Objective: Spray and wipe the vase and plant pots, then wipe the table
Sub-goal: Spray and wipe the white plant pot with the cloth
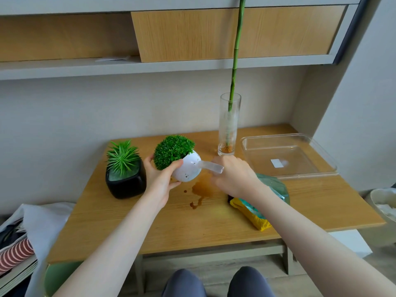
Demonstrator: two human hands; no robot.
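1. Head view: left hand [161,179] gripping white pot [188,168], tilted above table [128,221].
2. Right hand [233,176] curled round spray bottle [272,189], nozzle touching pot.
3. Yellow cloth [250,215] beneath bottle; brown spill [203,187] beside.

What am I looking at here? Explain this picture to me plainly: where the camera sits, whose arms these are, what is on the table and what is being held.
There is no machine here. One wide-angle camera sits on a person's head, looking forward and down at their bare arms. The left hand grips a tilted white speckled pot of round green foliage, lifted off the wooden table. The right hand holds a blue-green spray bottle, its clear nozzle against the pot. On the table stand a black pot with a spiky plant, a glass vase holding a tall green stalk, and a clear tray. A yellow cloth lies under the right arm, beside a brown spill.
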